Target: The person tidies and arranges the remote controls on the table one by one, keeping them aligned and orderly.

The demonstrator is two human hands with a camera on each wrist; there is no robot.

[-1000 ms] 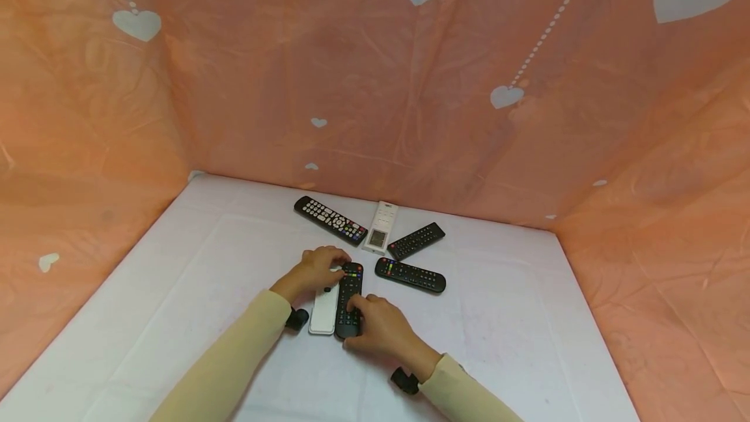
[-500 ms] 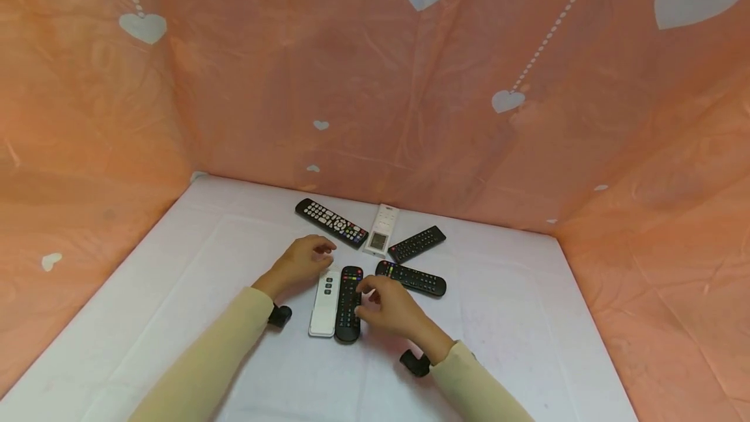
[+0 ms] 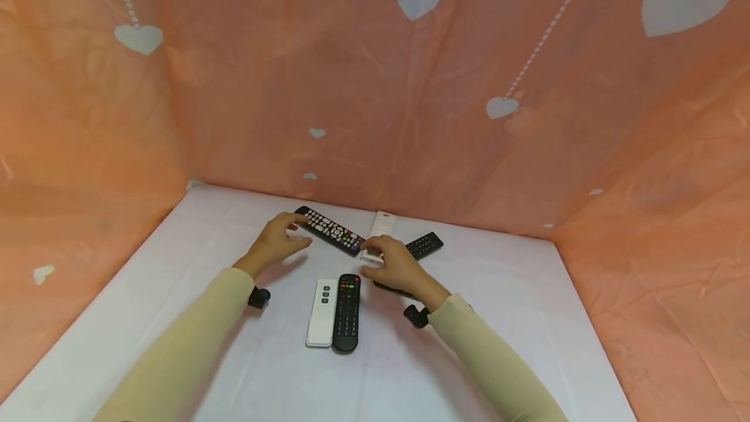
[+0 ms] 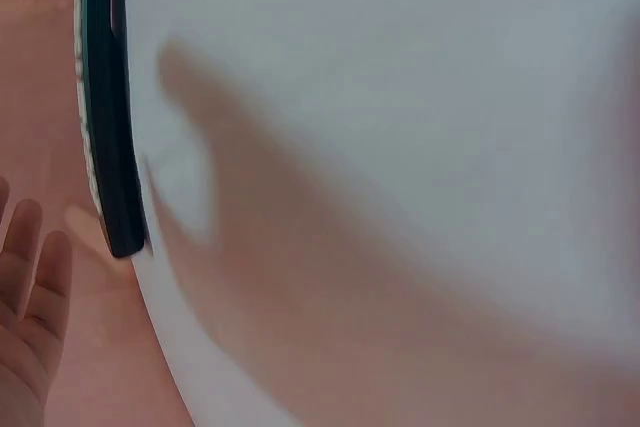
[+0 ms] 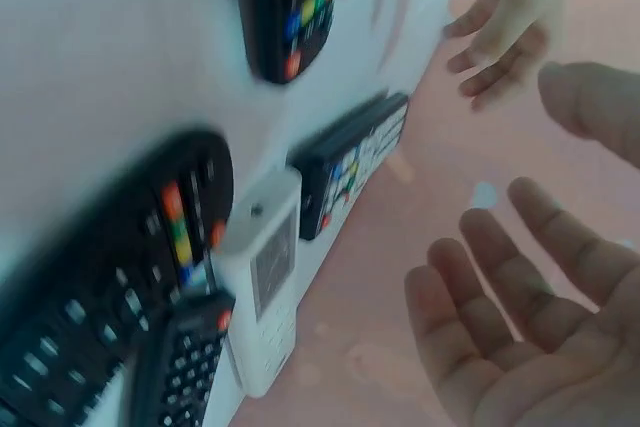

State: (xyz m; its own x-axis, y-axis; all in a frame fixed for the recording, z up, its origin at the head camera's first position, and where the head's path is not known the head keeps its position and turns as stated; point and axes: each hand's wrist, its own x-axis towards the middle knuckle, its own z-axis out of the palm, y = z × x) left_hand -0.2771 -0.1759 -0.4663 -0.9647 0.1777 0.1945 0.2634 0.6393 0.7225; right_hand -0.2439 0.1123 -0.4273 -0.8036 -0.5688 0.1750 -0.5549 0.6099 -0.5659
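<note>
My left hand (image 3: 272,244), fingers spread and bent, is at the left end of a black remote control with white buttons (image 3: 335,232). In the right wrist view the left hand (image 5: 505,42) appears apart from that remote. My right hand (image 3: 400,267) is over the other far remotes, holding nothing; its fingers (image 5: 490,287) are apart. Partly behind it are a white remote with a small screen (image 5: 265,267), a small black remote (image 3: 426,244) and a rounded black remote (image 5: 110,267). Nearer lie a white remote with few buttons (image 3: 321,318) and a long black remote (image 3: 346,318), side by side.
A white cloth (image 3: 469,370) covers the table. Orange sheeting with pale hearts (image 3: 418,0) stands behind it and at both sides. The far remotes lie close together near the table's back edge.
Both hands have come off the side-by-side white and black remotes and moved away from the body. The left hand went to the white-buttoned remote, the right hand over the other far remotes.
</note>
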